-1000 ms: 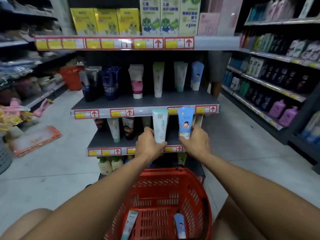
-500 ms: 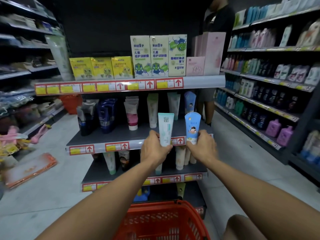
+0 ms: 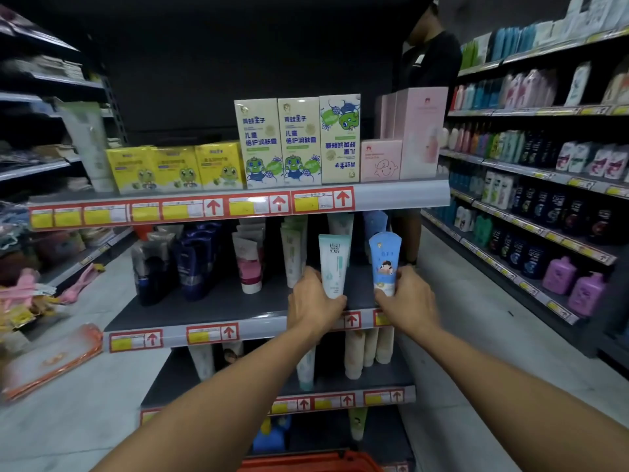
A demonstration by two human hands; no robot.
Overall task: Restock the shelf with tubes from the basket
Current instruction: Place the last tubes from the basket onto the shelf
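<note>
L hand [image 3: 315, 306] grips the lower end of a pale green-white tube [image 3: 333, 264], held upright over the front of the middle shelf [image 3: 204, 308]; R hand [image 3: 406, 301] grips a blue tube w/ a cartoon child [image 3: 384, 260], also upright, just beside it. Other tubes stand further back on that shelf. Red basket [image 3: 313, 463] rim shows at bottom edge, below both arms.

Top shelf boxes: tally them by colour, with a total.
Yellow boxes: 3
Cream boxes with green frog: 3
Pink boxes: 3, one small and two tall
Total: 9
</note>
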